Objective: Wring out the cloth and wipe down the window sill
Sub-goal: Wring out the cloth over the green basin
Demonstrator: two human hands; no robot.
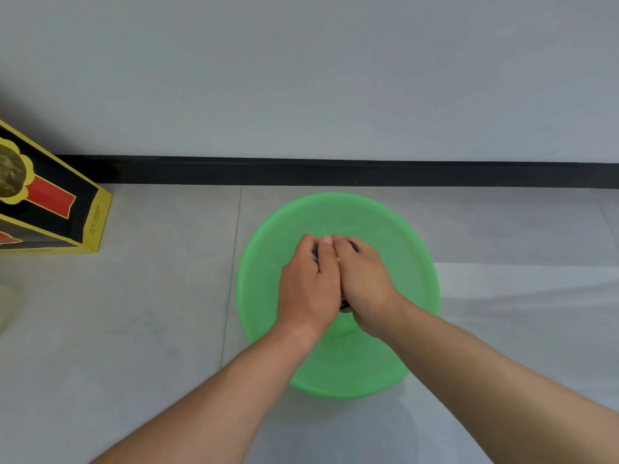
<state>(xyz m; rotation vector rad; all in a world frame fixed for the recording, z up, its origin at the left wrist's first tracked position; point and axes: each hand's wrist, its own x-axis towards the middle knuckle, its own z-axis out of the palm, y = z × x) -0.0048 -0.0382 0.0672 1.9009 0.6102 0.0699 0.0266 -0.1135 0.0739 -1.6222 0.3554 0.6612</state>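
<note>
**Wringing over the basin, sill not yet touched**

Here, in the head view, both hands meet over a green basin (415,249) that stands on a grey tiled floor (150,313), near a wall with a black skirting board (335,172). The left hand (310,286) and the right hand (363,283) are pressed side by side, each clenched round a dark cloth (351,246). Only slivers of the cloth show: a dark patch past the knuckles at the far side, and another below the palms. It is held above the bowl, bunched inside the two fists.

As for progress, I judge this to be the first step, the wringing. Whether the cloth is twisted tight or only squeezed cannot be told, since the hands hide nearly all of it, and any water in the basin is hard to make out. The wiping is all left to do; no window sill appears in the view.

At the left edge stands a black and yellow box (60,202) with a red ribbon motif and a gold medallion. There is a line of small print along its yellow side strip, but it is too blurred to read, and no brand can be made out.
</note>
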